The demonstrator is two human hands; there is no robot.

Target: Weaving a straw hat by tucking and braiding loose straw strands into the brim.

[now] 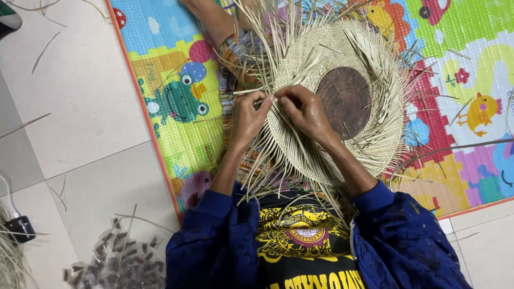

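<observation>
So this is looking straight down at someone sitting on a kids' foam play mat [166,48] with cartoon animals, weaving a round straw hat [342,107] that rests over their lap and legs. Everything is easiest to place off the dark round disc [344,103] sitting in the middle of the hat, which I'd guess is a form that keeps the crown flat and in shape while the brim gets built out. The left hand [248,116] is just to the left of that disc, at the brim's edge, fingers curled nearly closed and pinching a pale straw strand [251,92] between thumb and fingertips. The right hand [305,109] is right beside the disc, almost touching the left hand, fingers bent down and gripping the strands where the 2 hands meet, probably to keep the weave tight so it doesn't slip while the other strand gets worked. Loose unwoven straw ends [267,171] fan out all around the disc like a fringe, longest on the near side toward the person's blue sleeves [214,235]. Well off to the left of the disc, past the mat's edge, there's pale floor tile [69,91] with a few stray straw bits, a clear bag of dark small pieces [120,262], and a black charger [20,227] with a white cable.
</observation>
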